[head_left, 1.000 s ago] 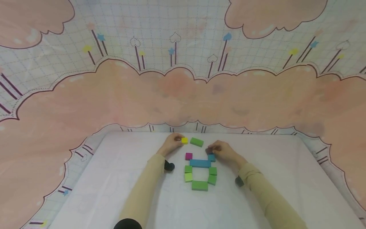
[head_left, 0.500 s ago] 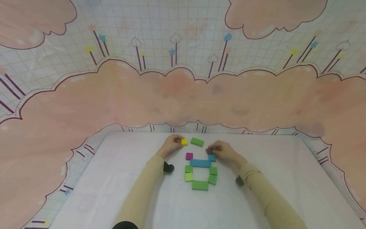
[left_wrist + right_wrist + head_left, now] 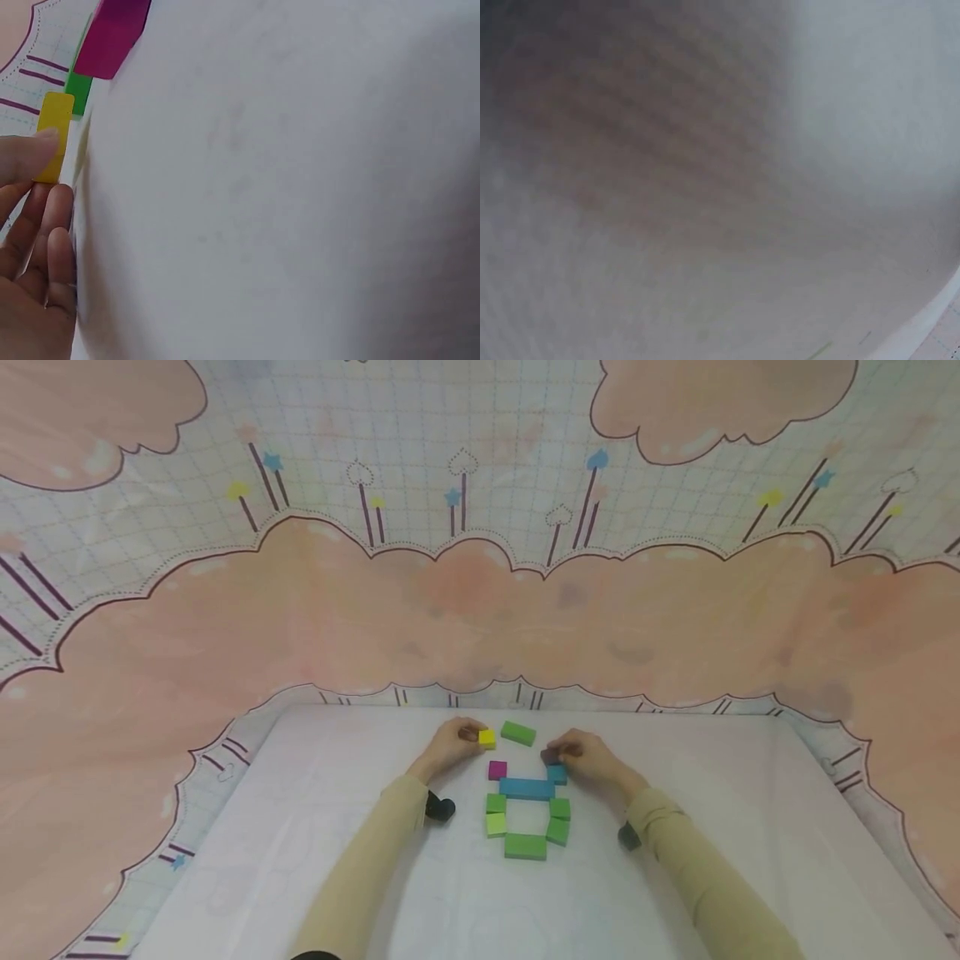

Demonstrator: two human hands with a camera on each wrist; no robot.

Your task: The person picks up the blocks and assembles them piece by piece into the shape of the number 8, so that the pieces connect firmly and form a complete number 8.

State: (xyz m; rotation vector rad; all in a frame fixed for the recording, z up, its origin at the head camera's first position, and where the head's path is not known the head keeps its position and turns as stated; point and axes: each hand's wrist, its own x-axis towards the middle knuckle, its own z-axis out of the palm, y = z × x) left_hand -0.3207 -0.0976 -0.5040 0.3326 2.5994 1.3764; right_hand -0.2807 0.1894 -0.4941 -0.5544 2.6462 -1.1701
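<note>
My left hand (image 3: 450, 745) pinches a small yellow block (image 3: 487, 737) on the white table (image 3: 300, 827); in the left wrist view the fingers (image 3: 30, 217) hold the same yellow block (image 3: 55, 135). My right hand (image 3: 592, 755) grips a dark purple block (image 3: 550, 755) just above a small blue block (image 3: 557, 773). Between the hands lies a figure of blocks: a magenta block (image 3: 497, 769), a long blue block (image 3: 526, 788), green blocks at both sides (image 3: 494, 812) and a wide green block (image 3: 525, 846) at the front. The right wrist view is a blur.
A loose green block (image 3: 518, 732) lies tilted behind the figure, between my hands. A pink and white patterned cloth (image 3: 480, 593) hangs behind the table and drapes round its edges. Bare table stretches left, right and in front of the blocks.
My left hand has slid the yellow block a little nearer to the magenta block. The right hand stays with the dark block by the small blue one.
</note>
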